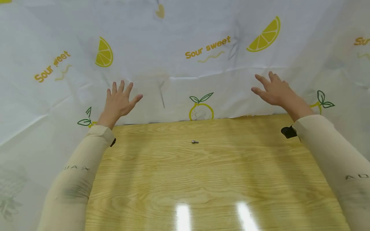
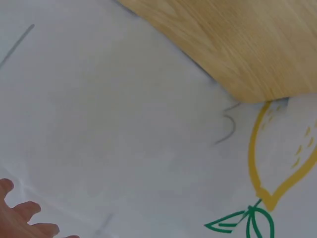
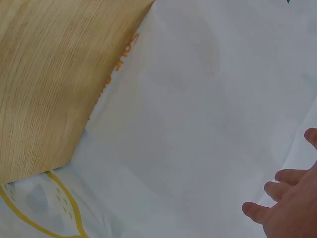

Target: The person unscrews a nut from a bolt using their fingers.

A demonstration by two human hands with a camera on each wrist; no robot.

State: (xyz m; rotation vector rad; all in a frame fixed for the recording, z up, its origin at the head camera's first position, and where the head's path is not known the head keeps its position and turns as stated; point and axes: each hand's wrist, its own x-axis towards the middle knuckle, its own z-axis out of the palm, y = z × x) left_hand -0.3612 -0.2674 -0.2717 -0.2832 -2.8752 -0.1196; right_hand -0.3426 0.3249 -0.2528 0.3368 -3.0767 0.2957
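Both hands are raised beyond the far edge of the wooden table, in front of a white printed cloth [image 1: 150, 102]. My left hand [image 1: 118, 102] has its fingers spread and holds nothing. On the other side, my right hand [image 1: 274, 89] is also spread, with nothing in it. Between them and nearer to me, a small metal screw [image 1: 195, 141] lies on the wooden table [image 1: 185, 170]. Only fingers [image 2: 27, 210] of the left hand show in the left wrist view, at the lower left corner. The right wrist view has the right fingers [image 3: 285, 191] at its lower right.
The cloth hangs behind and at both sides of the table, printed with lemon slices [image 1: 265, 34] and lettering. Dark bands with black pieces [image 1: 289, 132] sit at the sleeve cuffs. Two bright light reflections [image 1: 183, 216] show on the table's near part.
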